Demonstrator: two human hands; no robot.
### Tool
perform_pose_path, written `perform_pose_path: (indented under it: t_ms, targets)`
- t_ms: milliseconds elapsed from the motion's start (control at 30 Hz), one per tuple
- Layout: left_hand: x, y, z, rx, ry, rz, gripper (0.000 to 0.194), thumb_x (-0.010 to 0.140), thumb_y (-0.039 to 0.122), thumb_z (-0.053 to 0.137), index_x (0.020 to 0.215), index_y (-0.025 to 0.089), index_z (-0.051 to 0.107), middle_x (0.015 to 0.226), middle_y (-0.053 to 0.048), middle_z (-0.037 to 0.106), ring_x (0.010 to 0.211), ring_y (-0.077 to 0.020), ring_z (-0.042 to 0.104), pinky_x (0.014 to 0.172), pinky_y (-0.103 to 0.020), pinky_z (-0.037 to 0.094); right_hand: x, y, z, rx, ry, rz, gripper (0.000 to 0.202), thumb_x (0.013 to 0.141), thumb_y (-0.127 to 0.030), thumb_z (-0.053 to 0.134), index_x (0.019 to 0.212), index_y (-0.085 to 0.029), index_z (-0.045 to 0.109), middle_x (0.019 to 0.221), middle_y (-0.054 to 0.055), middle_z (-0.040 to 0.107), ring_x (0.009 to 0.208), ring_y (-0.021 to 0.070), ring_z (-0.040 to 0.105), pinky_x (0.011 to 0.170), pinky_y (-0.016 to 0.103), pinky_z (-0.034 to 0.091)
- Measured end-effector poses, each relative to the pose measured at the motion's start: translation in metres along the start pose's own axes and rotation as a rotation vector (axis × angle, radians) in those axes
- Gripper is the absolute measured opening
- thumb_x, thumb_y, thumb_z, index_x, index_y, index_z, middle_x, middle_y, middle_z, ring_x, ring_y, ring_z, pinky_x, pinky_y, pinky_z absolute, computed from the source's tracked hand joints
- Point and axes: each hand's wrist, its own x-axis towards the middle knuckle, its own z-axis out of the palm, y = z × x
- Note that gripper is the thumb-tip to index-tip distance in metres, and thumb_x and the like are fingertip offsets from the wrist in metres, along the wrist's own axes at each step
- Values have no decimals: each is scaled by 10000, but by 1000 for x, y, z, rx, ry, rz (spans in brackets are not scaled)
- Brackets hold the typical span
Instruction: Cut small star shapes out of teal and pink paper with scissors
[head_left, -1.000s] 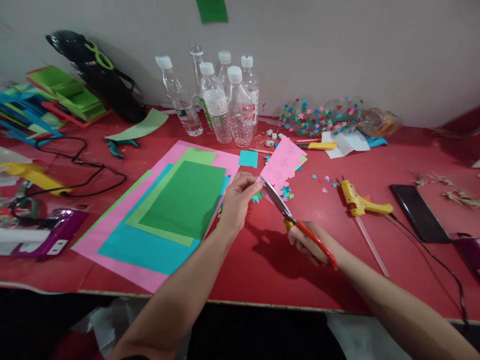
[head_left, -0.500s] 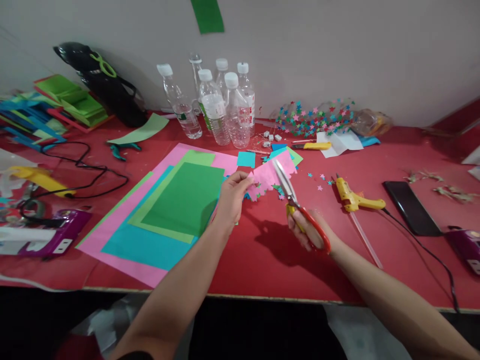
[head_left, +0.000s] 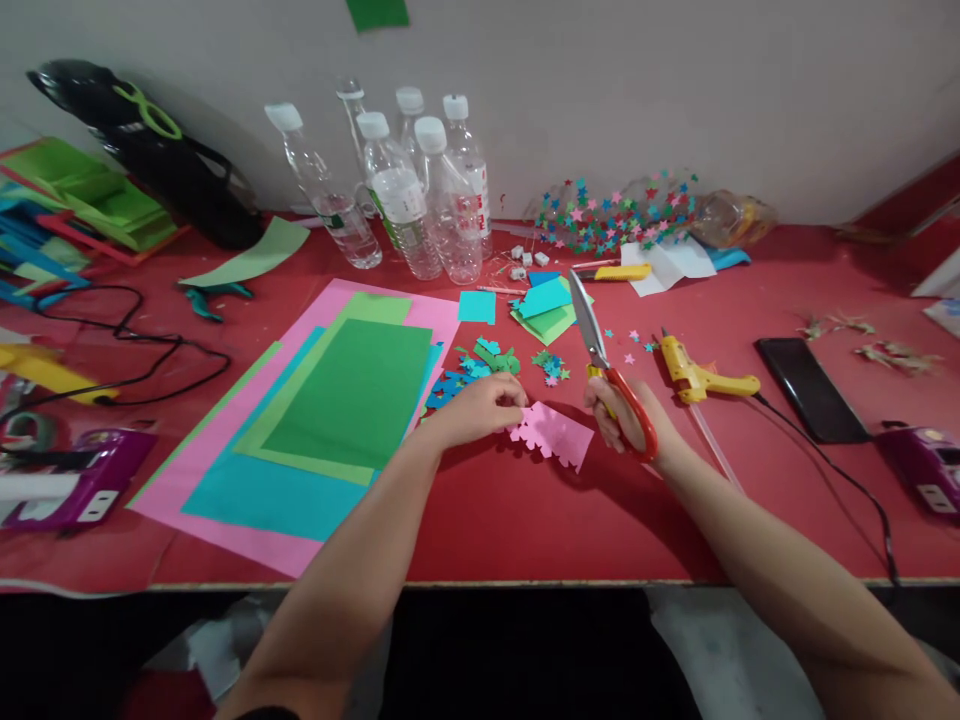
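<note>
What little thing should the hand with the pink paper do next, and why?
Probably the left hand should lay the pink paper down by the blue scraps: its edge is notched much like theirs, they lie close beside that hand, and the scissors in the right hand point away from the paper.

The small pink paper point(head_left: 559, 433) is a strip with a jagged edge of star-shaped cut-outs along its near side and left end. Pinched at that left end, it slants down to the right, left of the yellow glue gun point(head_left: 694, 380) and nearer the person. The scissors point(head_left: 595, 345), silver-bladed with red and yellow handles, are gripped just left of the glue gun, tips pointing away, farther back than its nozzle.
</note>
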Motion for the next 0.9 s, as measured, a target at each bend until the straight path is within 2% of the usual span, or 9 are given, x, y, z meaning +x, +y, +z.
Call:
perform_pose_path:
  t_ms: [100,167,333,400,500,667,767,900]
  targets:
    - [-3,4,3,127,104,43,120,713,235,577,609,178,571,1121,-79,544,1097,-244,519,991,-400,362,-4,-6,5,-76,-27,74,356,802,-484,611,646,-195,476,323,-98,382,255,70,357,319,197,283]
    - [-5,9,5,135,145,70,119,740,253,584,643,183,587,1120,-78,524,1145,-248,490,1039,-410,318,-7,-11,8,-123,-32,116,353,763,-459,656,626,-192,469,332,-100,382,266,62,350,318,189,277]
    - [-7,21,18,6,-21,116,122,768,245,583,659,189,577,933,-29,532,914,-173,549,882,-320,409,-9,-10,11,-104,-161,144,229,762,-368,642,700,-182,522,349,-103,417,280,71,388,320,176,301]
    - [-7,23,23,-33,-57,141,122,755,204,583,637,185,559,909,-23,527,890,-163,547,858,-304,411,-10,-7,12,-95,-214,146,171,757,-306,629,702,-180,527,364,-102,432,284,66,397,317,167,310]
    - [-6,24,27,-84,-45,140,101,745,179,593,647,181,575,907,-24,538,888,-160,547,834,-295,412,-12,-6,12,-86,-220,129,134,740,-227,608,667,-184,506,381,-104,434,290,55,401,316,155,315]
    - [-5,26,28,-178,-20,89,136,768,318,654,730,188,648,814,-10,566,734,-130,526,705,-269,410,-13,-13,14,-10,-70,115,169,791,-277,572,668,-200,484,331,-110,401,259,66,391,322,177,327]
    - [-5,28,29,-271,51,65,120,772,307,661,747,190,674,773,-10,588,729,-131,532,704,-267,403,-12,-12,13,67,-95,74,225,791,-309,599,653,-206,455,337,-112,388,262,67,391,354,199,372]
    - [-6,30,30,-370,62,44,118,778,289,659,719,187,669,740,4,566,701,-113,499,682,-256,377,-10,-5,11,152,-147,59,214,800,-321,602,686,-209,460,359,-121,382,260,70,381,349,209,373]
